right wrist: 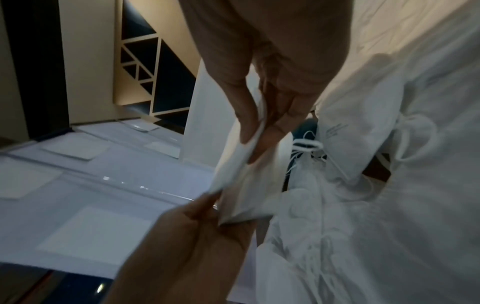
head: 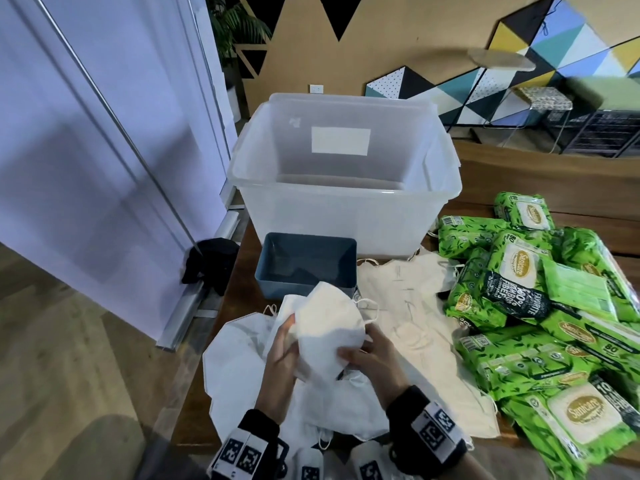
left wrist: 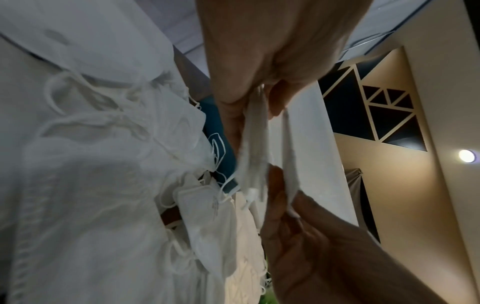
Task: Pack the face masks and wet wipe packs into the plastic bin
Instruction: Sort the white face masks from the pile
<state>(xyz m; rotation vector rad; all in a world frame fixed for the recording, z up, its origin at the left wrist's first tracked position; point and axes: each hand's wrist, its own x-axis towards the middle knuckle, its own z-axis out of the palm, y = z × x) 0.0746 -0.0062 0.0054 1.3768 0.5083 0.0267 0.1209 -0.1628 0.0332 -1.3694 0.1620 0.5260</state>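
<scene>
- The surface, dark wood, fills the lower and right parts of the head view and carries everything below.
- The plastic bin, clear and with nothing visible inside, stands at the upper centre of the frame.
- The wet wipe packs, green, lie heaped at the right edge, just right of the bin.
- The cloth bags, cream, lie flat at the centre, between the packs and the masks.
- The pile of face masks, white, lies at the lower centre.
- The blue tray sits just in front of the bin.
- The held mask is raised above the pile, low in the frame.
- The left hand pinches the mask's left edge, thumb on top.
- The right hand pinches its right edge between thumb and fingers.
</scene>
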